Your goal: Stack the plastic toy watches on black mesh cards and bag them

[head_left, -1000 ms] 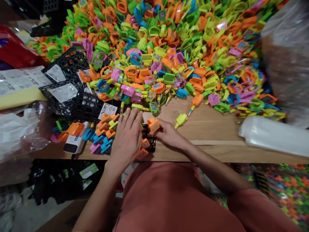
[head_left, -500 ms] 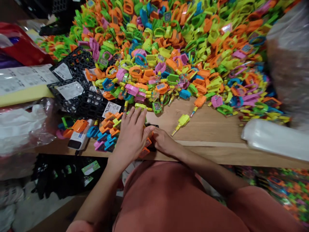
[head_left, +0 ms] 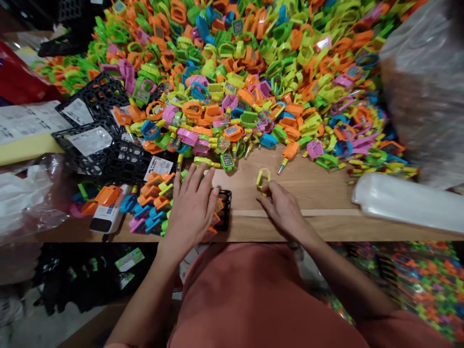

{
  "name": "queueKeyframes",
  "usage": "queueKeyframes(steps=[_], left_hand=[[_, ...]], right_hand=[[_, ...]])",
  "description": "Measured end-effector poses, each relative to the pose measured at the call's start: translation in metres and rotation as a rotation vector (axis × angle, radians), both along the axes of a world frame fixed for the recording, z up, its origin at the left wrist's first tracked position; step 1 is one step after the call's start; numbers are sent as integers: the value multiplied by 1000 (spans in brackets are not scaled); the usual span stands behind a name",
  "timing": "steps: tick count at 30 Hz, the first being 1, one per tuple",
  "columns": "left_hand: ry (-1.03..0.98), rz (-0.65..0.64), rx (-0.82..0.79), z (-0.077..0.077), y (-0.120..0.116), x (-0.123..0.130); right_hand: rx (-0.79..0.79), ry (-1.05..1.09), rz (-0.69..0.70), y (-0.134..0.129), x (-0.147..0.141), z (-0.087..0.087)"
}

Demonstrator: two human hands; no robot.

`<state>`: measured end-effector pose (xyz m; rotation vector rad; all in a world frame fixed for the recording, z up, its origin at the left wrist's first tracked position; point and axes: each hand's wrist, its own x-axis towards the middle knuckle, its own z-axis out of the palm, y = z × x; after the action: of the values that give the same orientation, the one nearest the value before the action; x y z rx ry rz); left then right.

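My left hand [head_left: 190, 205] rests flat, fingers stretched out, over a black lattice tray [head_left: 227, 209] close to the table's front edge. Packed rows of orange, blue, pink and yellow toy watches [head_left: 154, 193] stand in that tray, partly covered by the hand. To the right, my right hand [head_left: 286, 209] pinches a yellow toy watch [head_left: 263, 177] by its lower end, its strap loop upright above the fingertips. An orange toy watch [head_left: 291, 150] with a small tube of coloured bits lies just beyond. A green toy watch [head_left: 227, 162] lies past my left fingertips.
A large heap of toy watches [head_left: 250, 63] covers the back of the wooden table [head_left: 311, 188]. Labelled black trays [head_left: 90, 137] are stacked at left, near a white device [head_left: 108, 215]. A clear plastic roll [head_left: 406, 203] lies at right, below a plastic bag [head_left: 420, 92].
My right hand has left the tray, moved right and taken hold of the yellow toy watch, whose loop now stands up. My left hand stays over the tray. The view has shifted slightly.
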<state>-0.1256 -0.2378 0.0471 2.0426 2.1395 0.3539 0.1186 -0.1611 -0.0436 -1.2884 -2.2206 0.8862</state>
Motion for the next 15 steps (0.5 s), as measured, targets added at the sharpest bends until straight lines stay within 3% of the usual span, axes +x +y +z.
queueKeyframes(steps=[6,10,15], left_hand=[[5,-6,-12,-1,1,1],[9,-16,-5,-2,1,0],[13,-19,11,-3,0,0]], right_hand=[[-421,556,129,0,-66,-3],[-400,614,132,2,-96,-16],[-297,529,158,0,-102,-27]])
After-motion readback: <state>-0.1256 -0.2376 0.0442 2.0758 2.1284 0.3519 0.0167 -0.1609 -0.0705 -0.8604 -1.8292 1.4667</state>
